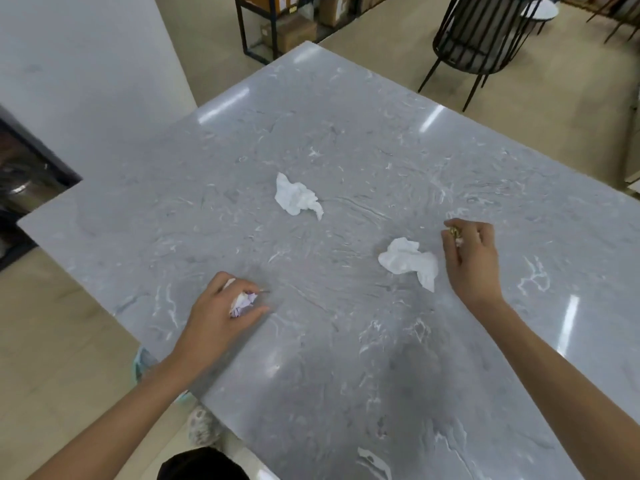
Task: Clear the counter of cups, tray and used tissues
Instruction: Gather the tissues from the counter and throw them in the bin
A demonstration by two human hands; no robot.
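"Across the grey marbled surface [346, 140] I count no cups and no tray. What's left?"

"Tissues only. One crumpled white tissue [298, 199] lies loose near the middle, well apart from both hands. A second white tissue [408, 261] sits just beside the right hand [472, 258]."

"And the hands themselves?"

"The left hand [221, 306] is curled around a small wad with purple marks [242, 301], near the surface's near-left edge. The right hand's fingers are bent over something small and yellowish [453, 233]; I cannot tell whether it is gripped."

"So which step is this?"

"Gathering the used tissues, I'd judge, late in the task. Next, the right hand would need to shift slightly left and pinch the nearby tissue; it's light, so a loose pinch should do. The middle one calls for a longer reach forward."

"Room to move?"

"Plenty. Bare stone lies between everything, and nothing stands in the way. The loose tissues lie well in from every edge."
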